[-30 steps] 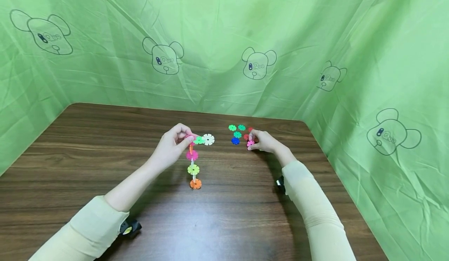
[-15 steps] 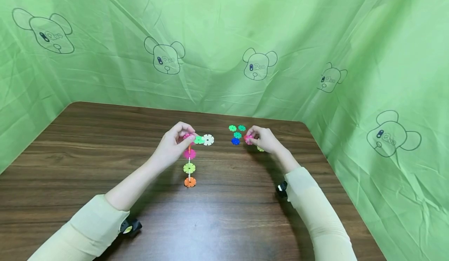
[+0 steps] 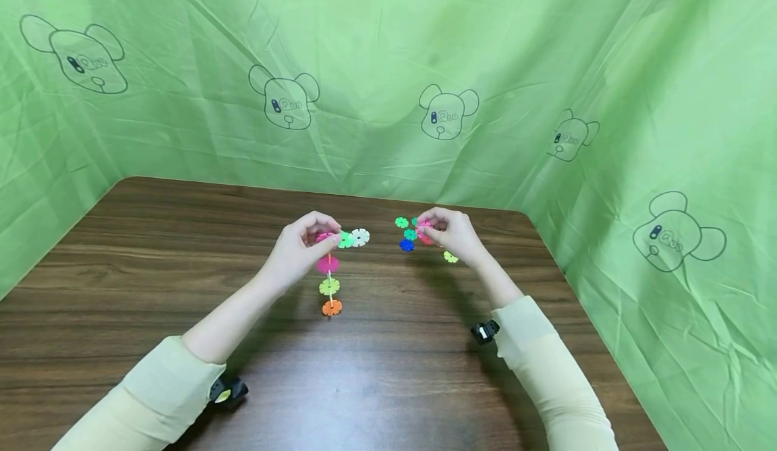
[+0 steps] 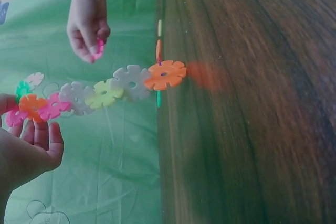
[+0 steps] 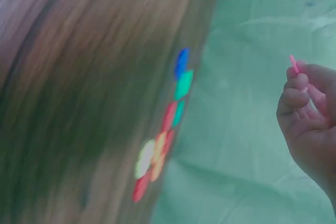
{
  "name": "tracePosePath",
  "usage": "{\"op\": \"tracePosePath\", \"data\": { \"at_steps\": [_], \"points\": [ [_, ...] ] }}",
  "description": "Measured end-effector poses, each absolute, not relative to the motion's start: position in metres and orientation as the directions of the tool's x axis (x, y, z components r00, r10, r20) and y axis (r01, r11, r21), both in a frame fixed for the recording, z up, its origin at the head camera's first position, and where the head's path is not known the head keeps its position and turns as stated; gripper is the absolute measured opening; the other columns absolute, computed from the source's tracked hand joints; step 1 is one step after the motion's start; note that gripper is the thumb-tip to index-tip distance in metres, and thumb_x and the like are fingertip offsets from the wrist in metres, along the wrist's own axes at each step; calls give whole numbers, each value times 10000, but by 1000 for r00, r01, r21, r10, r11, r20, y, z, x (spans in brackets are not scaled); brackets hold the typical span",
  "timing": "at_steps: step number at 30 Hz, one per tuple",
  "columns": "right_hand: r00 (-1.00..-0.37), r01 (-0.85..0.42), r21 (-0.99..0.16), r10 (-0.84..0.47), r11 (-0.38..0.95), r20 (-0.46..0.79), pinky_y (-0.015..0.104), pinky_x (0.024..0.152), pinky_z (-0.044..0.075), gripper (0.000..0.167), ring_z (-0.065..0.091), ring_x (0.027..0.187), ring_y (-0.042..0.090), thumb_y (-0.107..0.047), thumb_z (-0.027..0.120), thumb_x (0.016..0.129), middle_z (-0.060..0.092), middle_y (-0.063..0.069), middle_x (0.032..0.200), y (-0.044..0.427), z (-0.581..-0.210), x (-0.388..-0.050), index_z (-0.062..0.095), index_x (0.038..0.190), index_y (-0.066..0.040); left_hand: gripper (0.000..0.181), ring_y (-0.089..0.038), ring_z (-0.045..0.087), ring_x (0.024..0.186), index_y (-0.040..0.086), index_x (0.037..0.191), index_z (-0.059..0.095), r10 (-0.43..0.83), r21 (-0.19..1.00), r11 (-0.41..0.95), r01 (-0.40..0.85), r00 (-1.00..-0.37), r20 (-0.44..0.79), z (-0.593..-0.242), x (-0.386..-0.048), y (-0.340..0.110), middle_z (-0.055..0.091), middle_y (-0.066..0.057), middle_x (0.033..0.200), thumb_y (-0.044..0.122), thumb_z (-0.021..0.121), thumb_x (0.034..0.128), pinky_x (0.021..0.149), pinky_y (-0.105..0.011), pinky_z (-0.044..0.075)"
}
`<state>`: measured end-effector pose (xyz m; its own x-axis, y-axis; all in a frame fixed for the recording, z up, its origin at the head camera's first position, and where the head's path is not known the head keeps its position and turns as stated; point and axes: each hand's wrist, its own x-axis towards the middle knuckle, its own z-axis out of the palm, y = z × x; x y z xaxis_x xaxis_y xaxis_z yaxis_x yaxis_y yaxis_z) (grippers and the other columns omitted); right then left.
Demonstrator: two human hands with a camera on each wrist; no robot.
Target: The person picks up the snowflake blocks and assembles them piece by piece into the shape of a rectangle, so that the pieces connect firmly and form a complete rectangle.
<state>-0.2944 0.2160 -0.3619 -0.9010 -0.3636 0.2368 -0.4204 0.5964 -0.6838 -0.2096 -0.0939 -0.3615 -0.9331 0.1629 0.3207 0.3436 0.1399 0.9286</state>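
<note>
My left hand (image 3: 300,249) pinches the top corner of a chain of interlocking notched plastic discs. From its fingers the chain hangs down through a pink disc (image 3: 328,264) and a yellow-green disc (image 3: 330,287) to an orange disc (image 4: 165,75) at the end. A short arm with a green disc (image 3: 346,239) and a white disc (image 3: 361,237) sticks out sideways toward the right. Thumb and fingers of my right hand (image 3: 456,236) pinch a single pink disc (image 5: 294,64), raised above the table. A gap separates this disc from the chain.
Loose discs lie on the brown wooden table (image 3: 388,343) under and beside the right hand, among them a blue one (image 3: 407,245), a light green one (image 3: 402,222) and a yellow-green one (image 3: 450,257). Behind the table hangs a green curtain (image 3: 364,147).
My right hand has picked the pink disc up from among the loose ones and moved up and slightly left. The left hand keeps its hold; the chain's lower end has swung slightly.
</note>
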Motion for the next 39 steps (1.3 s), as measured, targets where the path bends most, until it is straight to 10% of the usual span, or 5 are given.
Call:
{"op": "tracePosePath", "data": {
  "at_steps": [20,39],
  "points": [
    [-897,-372,-883,-357,287,262,351,532,554,182,644,591,262,-26,677,853,696,190,818,162,-315,-235,628,1012,50,170,-305,547,602,13,1049,680,223,936,150,317,-934,281,-333,-189,-90,606,50,747,76,619,902,557,-250,474],
    [-927,-86,-991,-373,103,42,360,593,570,203,649,580,191,-18,669,848,689,129,797,146,-326,-234,592,1019,58,175,-371,660,671,6,1053,677,244,938,133,319,-928,281,-333,-189,-86,677,-131,886,87,617,910,634,-351,542]
  ]
}}
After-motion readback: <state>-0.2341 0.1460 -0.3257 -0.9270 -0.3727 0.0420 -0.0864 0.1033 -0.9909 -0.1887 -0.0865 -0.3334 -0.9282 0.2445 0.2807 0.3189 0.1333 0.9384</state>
